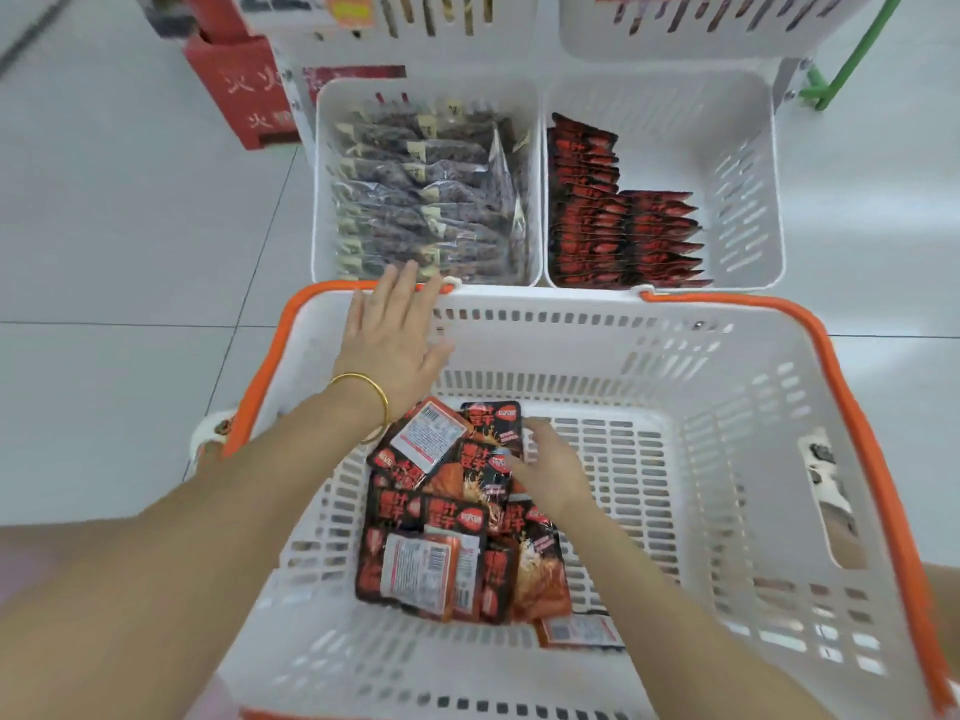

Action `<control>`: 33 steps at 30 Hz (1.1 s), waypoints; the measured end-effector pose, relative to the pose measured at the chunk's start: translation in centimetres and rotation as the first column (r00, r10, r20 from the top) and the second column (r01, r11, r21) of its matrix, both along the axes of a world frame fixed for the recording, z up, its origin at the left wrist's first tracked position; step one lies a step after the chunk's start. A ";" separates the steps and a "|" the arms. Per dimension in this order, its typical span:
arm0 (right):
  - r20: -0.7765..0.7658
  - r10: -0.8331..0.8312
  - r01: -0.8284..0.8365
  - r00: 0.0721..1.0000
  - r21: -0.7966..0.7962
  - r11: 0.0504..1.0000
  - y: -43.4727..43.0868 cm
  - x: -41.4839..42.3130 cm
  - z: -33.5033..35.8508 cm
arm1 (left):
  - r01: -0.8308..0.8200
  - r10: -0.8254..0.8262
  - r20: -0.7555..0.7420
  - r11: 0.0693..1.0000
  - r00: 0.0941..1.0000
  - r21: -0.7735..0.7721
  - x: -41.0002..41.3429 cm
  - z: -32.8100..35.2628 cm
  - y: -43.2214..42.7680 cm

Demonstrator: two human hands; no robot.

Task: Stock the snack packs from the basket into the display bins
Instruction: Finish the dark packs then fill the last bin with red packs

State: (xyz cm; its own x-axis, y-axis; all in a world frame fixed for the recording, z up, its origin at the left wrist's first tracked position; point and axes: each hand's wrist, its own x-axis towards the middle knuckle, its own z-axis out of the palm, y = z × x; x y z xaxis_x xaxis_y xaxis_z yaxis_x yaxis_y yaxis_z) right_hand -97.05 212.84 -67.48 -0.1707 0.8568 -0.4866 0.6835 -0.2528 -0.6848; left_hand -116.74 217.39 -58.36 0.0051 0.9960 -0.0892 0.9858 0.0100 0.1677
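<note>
A white shopping basket with orange handles fills the lower view. Several red-and-black snack packs lie in a loose pile on its floor, left of centre. My left hand, fingers straight, rests flat on the basket's far rim at the left. My right hand reaches down inside and touches the top of the pile with relaxed fingers; no pack is gripped. Beyond the basket stand two white display bins: the right bin holds rows of matching red packs on its left side, the left bin holds dark packs.
A red cardboard stand sits on the tiled floor at the back left. More white bins hang on the tier above. A green bar slants at the top right. The right half of the right bin shows bare floor.
</note>
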 end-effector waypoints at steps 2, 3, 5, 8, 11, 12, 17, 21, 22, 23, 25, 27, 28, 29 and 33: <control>0.012 -0.012 0.013 1.000 -0.058 0.998 0.4 -0.8 -1.4 | 0.004 -0.004 -0.032 1.000 0.999 -0.003 0.2 -0.5 -0.2; 0.016 -0.022 0.023 1.000 -0.091 0.996 0.5 -1.3 -2.0 | -0.004 0.004 -0.032 1.000 0.999 0.001 0.3 -0.6 -0.2; 0.024 -0.053 0.056 0.998 -0.138 0.989 0.6 -2.6 -3.1 | -0.015 0.015 -0.039 1.000 0.999 0.005 0.4 -0.9 -0.2; 0.028 -0.216 0.217 0.976 -0.169 0.961 0.7 -4.1 -3.9 | 0.002 -0.001 -0.057 1.000 0.998 0.022 0.2 -1.1 -0.2; -0.014 -0.345 0.335 0.939 -0.202 0.920 0.7 -5.1 -4.7 | 0.005 -0.004 -0.055 1.000 0.998 0.027 0.3 -1.3 -0.2; -0.004 -0.377 0.367 0.926 -0.215 0.905 0.6 -5.3 -4.9 | 0.003 -0.002 -0.054 1.000 0.999 0.028 0.4 -1.3 -0.2; -0.003 -0.417 0.396 0.909 -0.309 0.864 0.9 -5.2 -4.9 | 0.007 -0.005 -0.060 0.999 0.998 0.037 0.4 -1.4 -0.2; -0.115 -0.461 0.416 0.880 -0.280 0.865 0.6 -4.4 -4.4 | 0.011 -0.009 -0.061 0.999 0.998 0.033 0.5 -1.5 -0.4; -0.131 -0.478 0.436 0.869 -0.255 0.863 0.4 -4.0 -4.1 | 0.010 -0.008 -0.063 0.999 0.998 0.032 0.4 -1.5 -0.3; -0.145 -0.503 0.468 0.852 -0.217 0.857 0.4 -3.5 -3.7 | 0.009 -0.007 -0.065 0.999 0.998 0.032 0.3 -1.5 -0.3; -0.156 -0.539 0.525 0.828 -0.122 0.842 0.3 -1.9 -2.5 | 0.008 -0.006 -0.071 1.000 0.997 0.027 0.1 -1.4 -0.3; -0.188 -0.531 0.533 0.827 -0.040 0.845 0.3 -0.1 -0.9 | 0.005 -0.003 -0.067 1.000 0.998 0.024 0.1 -1.3 -0.3; -0.215 -0.506 0.517 0.835 -0.009 0.856 0.4 0.6 0.1 | 0.003 -0.002 -0.065 1.000 0.998 0.014 0.1 -1.2 -0.3; -0.248 -0.481 0.498 0.841 0.009 0.867 0.4 1.2 1.3 | 0.001 -0.002 -0.069 1.000 0.998 -0.006 0.1 -1.2 -0.3; -0.368 -0.358 0.407 0.858 0.062 0.911 1.1 2.7 6.8 | -0.028 0.026 -0.026 0.996 0.999 -0.088 0.3 1.2 0.1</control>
State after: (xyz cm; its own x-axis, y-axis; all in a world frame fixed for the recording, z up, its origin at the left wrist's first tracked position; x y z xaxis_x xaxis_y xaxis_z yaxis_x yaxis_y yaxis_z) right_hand -94.36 213.98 -60.70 0.0505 0.9408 -0.3351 0.2693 -0.3360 -0.9025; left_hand -116.42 217.53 -57.19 -0.0250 0.9840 -0.1762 0.9889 0.0502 0.1400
